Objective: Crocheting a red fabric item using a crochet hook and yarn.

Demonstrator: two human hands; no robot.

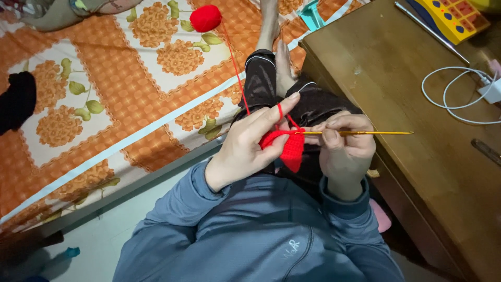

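The left hand (249,143) pinches the red crochet piece (288,149), yarn looped over its forefinger. Just right of the piece, the right hand (344,146) grips a gold crochet hook (360,132), tip in the stitches. Beyond the piece, the strand (235,65) runs to a red yarn ball (205,18) on the orange floral bedspread (115,89).

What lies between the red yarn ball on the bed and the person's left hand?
In the head view, one red yarn strand runs from the yarn ball to the left hand.
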